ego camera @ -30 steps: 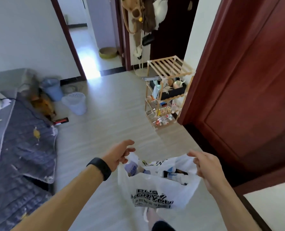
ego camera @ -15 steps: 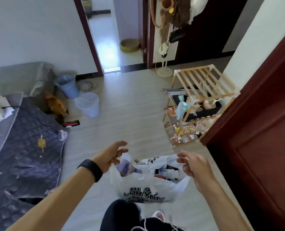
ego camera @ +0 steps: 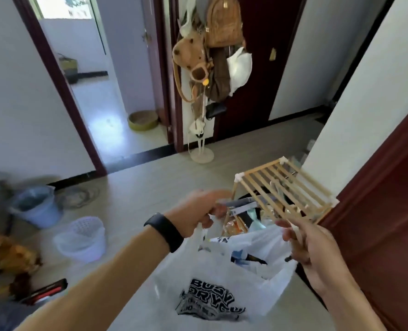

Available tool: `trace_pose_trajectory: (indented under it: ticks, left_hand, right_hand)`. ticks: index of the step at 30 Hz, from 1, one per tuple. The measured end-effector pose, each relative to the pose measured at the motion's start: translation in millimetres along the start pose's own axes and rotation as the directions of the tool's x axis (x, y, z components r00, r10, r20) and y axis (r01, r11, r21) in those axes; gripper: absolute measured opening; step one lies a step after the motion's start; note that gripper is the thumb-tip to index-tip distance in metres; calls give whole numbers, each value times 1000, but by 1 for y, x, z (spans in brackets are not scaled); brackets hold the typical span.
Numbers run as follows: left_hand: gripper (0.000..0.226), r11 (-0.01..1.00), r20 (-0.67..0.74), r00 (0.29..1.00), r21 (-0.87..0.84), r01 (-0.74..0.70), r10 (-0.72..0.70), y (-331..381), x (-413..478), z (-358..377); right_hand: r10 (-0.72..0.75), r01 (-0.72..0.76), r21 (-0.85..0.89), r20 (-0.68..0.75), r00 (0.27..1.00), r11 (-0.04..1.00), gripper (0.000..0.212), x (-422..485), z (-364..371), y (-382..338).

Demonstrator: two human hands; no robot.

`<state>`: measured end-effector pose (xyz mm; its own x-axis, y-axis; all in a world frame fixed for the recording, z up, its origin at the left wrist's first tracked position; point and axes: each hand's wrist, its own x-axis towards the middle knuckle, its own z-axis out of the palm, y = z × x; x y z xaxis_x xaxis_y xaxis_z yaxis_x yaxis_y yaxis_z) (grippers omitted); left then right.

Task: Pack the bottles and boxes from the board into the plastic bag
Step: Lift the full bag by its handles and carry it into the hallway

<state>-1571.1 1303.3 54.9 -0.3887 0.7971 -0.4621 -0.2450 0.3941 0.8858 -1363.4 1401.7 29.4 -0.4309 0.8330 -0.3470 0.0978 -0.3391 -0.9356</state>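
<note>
Weight is my worry here. The plastic bag (ego camera: pixel 212 278) hangs in the air between my hands, above the floor (ego camera: pixel 136 199) and just short of the near corner of the wooden rack (ego camera: pixel 284 189). My left hand (ego camera: pixel 198 210) is clenched round the left handle. My right hand (ego camera: pixel 310 249) has its fingers curled on the right rim, though that side is blurred and the pinch looks light. The mouth gapes between them, and bottles and boxes (ego camera: pixel 248 258) lie heaped inside, close to the top edge.

If the right-hand pinch slips, I judge that side would drop and the load would spill over the rim onto the floor. The film looks thin, so a jerk could stretch or tear a handle. The rack's slatted top stands just beyond the bag, and a swing forward could catch the plastic on its corner or knock the things crowded on its lower shelves, which I cannot make out clearly.

The floor is pale with a plank pattern. A blue bucket (ego camera: pixel 34 206) and a white basket (ego camera: pixel 81 237) stand to my left near the wall. Ahead, an open doorway (ego camera: pixel 98 103) gives onto a bright room with a yellow bowl (ego camera: pixel 143 120) on its floor. Beside it a stand carries a tan backpack (ego camera: pixel 224 22) and a brown plush toy (ego camera: pixel 191 56). A dark red door (ego camera: pixel 389 223) fills my right side.
</note>
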Motion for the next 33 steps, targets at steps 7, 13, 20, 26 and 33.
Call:
trace_pose_trajectory:
  ticks: [7, 13, 20, 26, 33]
  left_hand:
    - [17, 969, 228, 952, 93, -230, 204, 177, 85, -1]
    - [25, 965, 364, 905, 54, -257, 220, 268, 178, 23]
    - [34, 977, 438, 897, 156, -148, 66, 309, 302, 67]
    - [33, 974, 528, 849, 203, -102, -21, 335, 387, 110]
    - [32, 829, 650, 759, 411, -379, 25, 328, 475, 158]
  right_hand:
    - [-224, 257, 151, -204, 953, 955, 29, 50, 14, -119]
    - [-357, 409, 115, -318, 878, 905, 30, 114, 7, -167]
    - [-326, 374, 27, -437, 839, 927, 29, 199, -2, -198]
    - [-281, 347, -4, -596, 752, 938, 30, 259, -28, -216]
    - [-203, 160, -136, -809, 552, 978, 19, 327, -65, -198]
